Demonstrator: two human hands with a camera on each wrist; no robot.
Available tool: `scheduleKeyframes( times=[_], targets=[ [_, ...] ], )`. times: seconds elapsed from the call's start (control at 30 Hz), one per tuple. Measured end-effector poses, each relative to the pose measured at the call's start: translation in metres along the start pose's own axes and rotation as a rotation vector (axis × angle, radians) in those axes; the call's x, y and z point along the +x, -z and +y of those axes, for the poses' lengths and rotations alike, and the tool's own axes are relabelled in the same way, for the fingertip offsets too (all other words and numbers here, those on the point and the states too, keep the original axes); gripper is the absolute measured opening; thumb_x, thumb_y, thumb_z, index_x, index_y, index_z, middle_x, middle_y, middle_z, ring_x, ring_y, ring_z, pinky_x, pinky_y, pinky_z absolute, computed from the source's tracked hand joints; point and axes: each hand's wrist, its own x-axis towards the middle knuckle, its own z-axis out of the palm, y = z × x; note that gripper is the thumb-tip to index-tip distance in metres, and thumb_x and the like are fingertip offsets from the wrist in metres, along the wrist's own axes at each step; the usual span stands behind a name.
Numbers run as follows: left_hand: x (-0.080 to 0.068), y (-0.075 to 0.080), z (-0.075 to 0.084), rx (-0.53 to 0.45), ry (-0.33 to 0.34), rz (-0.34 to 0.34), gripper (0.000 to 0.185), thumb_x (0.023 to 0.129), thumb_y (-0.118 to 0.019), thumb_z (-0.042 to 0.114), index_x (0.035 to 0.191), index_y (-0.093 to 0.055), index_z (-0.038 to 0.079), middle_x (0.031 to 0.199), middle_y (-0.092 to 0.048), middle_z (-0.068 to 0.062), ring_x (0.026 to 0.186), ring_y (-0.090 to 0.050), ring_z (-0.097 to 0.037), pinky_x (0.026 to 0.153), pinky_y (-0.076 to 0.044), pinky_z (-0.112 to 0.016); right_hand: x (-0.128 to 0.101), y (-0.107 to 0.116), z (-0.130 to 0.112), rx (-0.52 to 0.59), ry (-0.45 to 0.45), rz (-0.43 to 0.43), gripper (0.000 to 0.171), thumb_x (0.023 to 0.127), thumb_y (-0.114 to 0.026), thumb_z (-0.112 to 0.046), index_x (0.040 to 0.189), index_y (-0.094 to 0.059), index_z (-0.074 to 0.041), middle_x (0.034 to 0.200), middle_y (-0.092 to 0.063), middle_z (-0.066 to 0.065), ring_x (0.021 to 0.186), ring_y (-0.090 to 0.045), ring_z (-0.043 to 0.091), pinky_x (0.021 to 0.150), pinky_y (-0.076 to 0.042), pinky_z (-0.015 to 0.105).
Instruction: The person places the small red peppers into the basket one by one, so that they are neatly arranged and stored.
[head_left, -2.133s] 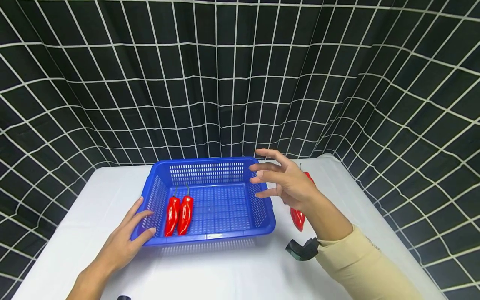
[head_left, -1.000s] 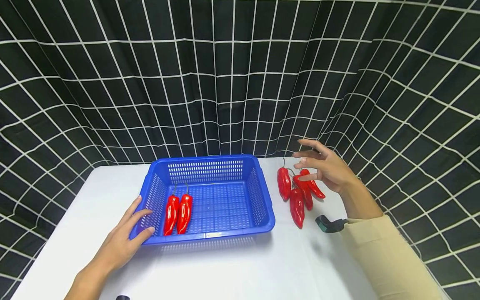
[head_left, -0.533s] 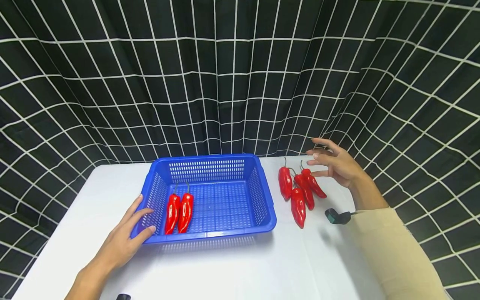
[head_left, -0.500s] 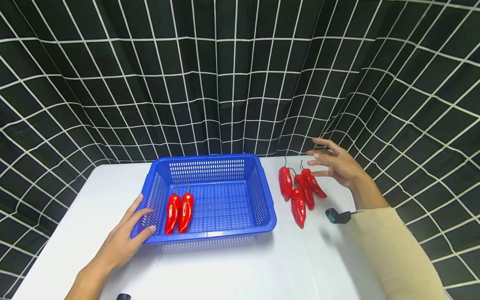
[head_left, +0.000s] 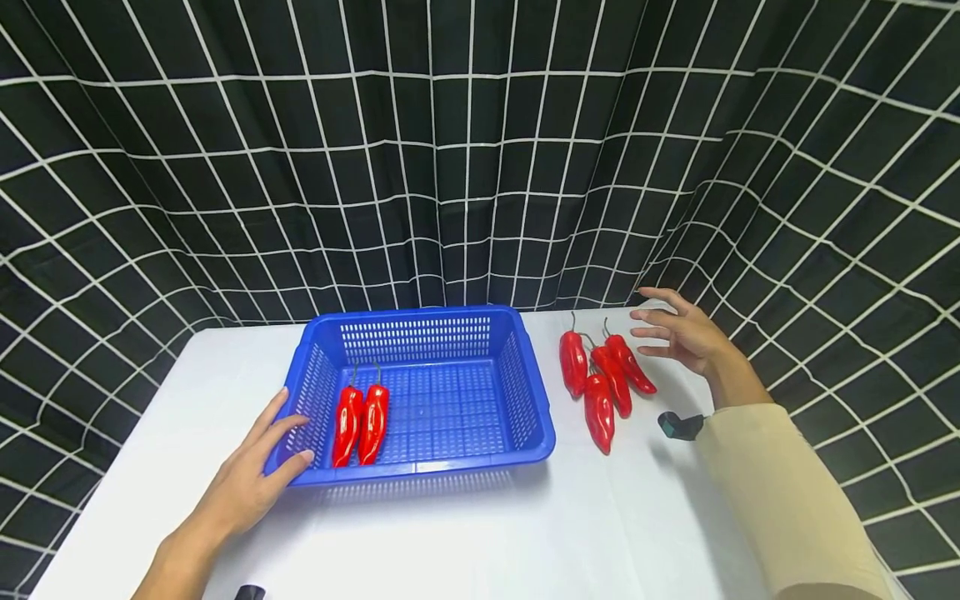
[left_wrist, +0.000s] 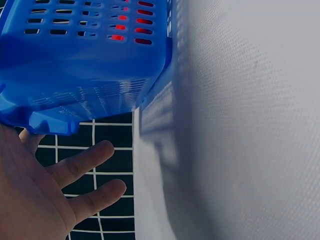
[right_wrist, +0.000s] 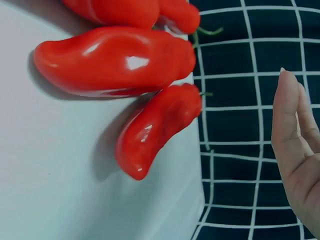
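My left hand [head_left: 243,487] rests at the left rim of a blue perforated plastic basket [head_left: 416,468], thumb and a finger over the edge. In the left wrist view, two straight fingers [left_wrist: 95,200] spread free outside the basket wall. Inside the basket, at its left, two glossy red chili peppers [head_left: 372,425] lie side by side, stems pointing away. My right hand [head_left: 690,333] hovers with loosely bent, parted fingers and nothing in them. Just left of it several red peppers [head_left: 600,412] lie grouped; the nearest to that hand is the rightmost pepper [head_left: 628,364].
A white-covered table [head_left: 465,542] bears everything. Black cloth [head_left: 465,150] with a white grid hangs behind and along both sides. A dark device [head_left: 681,426] sticks out at the right sleeve, and another dark piece [head_left: 250,592] shows at the bottom edge.
My right hand has moved from over the basket's right rim to the right, past the grouped peppers, uncovering them. My left hand and the basket have stayed in place.
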Motion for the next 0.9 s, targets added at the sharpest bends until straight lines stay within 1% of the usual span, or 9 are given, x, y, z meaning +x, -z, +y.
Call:
scheduleKeyframes(
  times=[0.1,0.2,0.27,0.33,0.43,0.5,0.63,0.73,0.9],
  targets=[
    [0.001,0.000,0.000,0.003,-0.005,0.002,0.044,0.093,-0.061,0.038,0.131,-0.055,0.016,0.160,-0.013,-0.002,0.133,-0.031,-0.050,0.090,-0.031,-0.075,0.004,0.004,0.005,0.009,-0.021,0.015,0.069,0.092,-0.067,-0.027,0.151,-0.031,-0.027,0.128,-0.053,0.006,0.104,-0.065,0.023,0.080,-0.055,0.042],
    [0.002,0.001,0.000,0.009,0.001,-0.004,0.045,0.094,-0.060,0.038,0.132,-0.054,0.016,0.160,-0.012,-0.002,0.133,-0.030,-0.049,0.090,-0.031,-0.075,0.008,0.008,0.012,-0.010,-0.026,0.030,0.070,0.092,-0.068,-0.028,0.151,-0.031,-0.025,0.121,-0.057,0.001,0.103,-0.066,0.023,0.082,-0.054,0.044],
    [0.002,0.000,0.000,0.013,0.006,-0.007,0.045,0.094,-0.060,0.039,0.133,-0.054,0.016,0.160,-0.012,-0.001,0.133,-0.030,-0.049,0.090,-0.031,-0.075,0.011,0.009,0.017,-0.053,-0.033,0.047,0.071,0.091,-0.069,-0.031,0.151,-0.031,-0.026,0.126,-0.055,0.005,0.103,-0.066,0.022,0.084,-0.052,0.045],
    [0.002,0.000,0.000,0.015,0.012,-0.012,0.046,0.094,-0.059,0.039,0.133,-0.054,0.016,0.160,-0.012,-0.002,0.134,-0.030,-0.049,0.090,-0.031,-0.075,0.014,0.011,0.022,-0.095,-0.047,0.056,0.074,0.089,-0.070,-0.034,0.152,-0.030,-0.025,0.135,-0.048,0.012,0.109,-0.062,0.026,0.088,-0.050,0.047],
    [0.001,0.000,0.000,0.016,0.016,-0.018,0.046,0.094,-0.059,0.039,0.133,-0.053,0.016,0.160,-0.012,-0.002,0.134,-0.029,-0.049,0.091,-0.030,-0.075,0.017,0.012,0.030,-0.152,-0.087,0.069,0.081,0.086,-0.072,-0.040,0.153,-0.027,-0.025,0.147,-0.035,0.018,0.123,-0.050,0.036,0.094,-0.045,0.050],
    [0.001,0.001,0.000,0.015,0.018,-0.022,0.046,0.094,-0.059,0.039,0.133,-0.053,0.017,0.160,-0.011,-0.002,0.134,-0.029,-0.048,0.091,-0.030,-0.075,0.019,0.012,0.035,-0.166,-0.115,0.069,0.085,0.085,-0.073,-0.041,0.153,-0.026,-0.024,0.151,-0.029,0.020,0.130,-0.041,0.042,0.098,-0.041,0.053],
    [0.001,0.001,0.000,0.012,0.016,-0.022,0.045,0.093,-0.060,0.038,0.133,-0.054,0.017,0.160,-0.011,-0.002,0.135,-0.028,-0.048,0.092,-0.030,-0.074,0.024,0.012,0.044,-0.203,-0.153,0.071,0.090,0.084,-0.074,-0.041,0.154,-0.022,-0.022,0.153,-0.026,0.022,0.133,-0.035,0.044,0.099,-0.038,0.056],
    [0.001,0.000,0.000,0.013,0.016,-0.020,0.045,0.093,-0.060,0.038,0.133,-0.054,0.017,0.160,-0.012,-0.001,0.135,-0.029,-0.048,0.091,-0.030,-0.074,0.028,0.012,0.049,-0.224,-0.180,0.080,0.088,0.085,-0.074,-0.037,0.154,-0.022,-0.022,0.152,-0.028,0.021,0.132,-0.036,0.044,0.097,-0.041,0.057],
    [0.001,0.000,0.000,0.018,0.022,-0.023,0.045,0.094,-0.060,0.038,0.133,-0.054,0.017,0.160,-0.012,-0.002,0.134,-0.029,-0.048,0.091,-0.030,-0.074,0.033,0.011,0.053,-0.252,-0.213,0.067,0.083,0.089,-0.070,-0.031,0.155,-0.020,-0.022,0.151,-0.029,0.022,0.132,-0.036,0.045,0.094,-0.042,0.058]
  ],
)
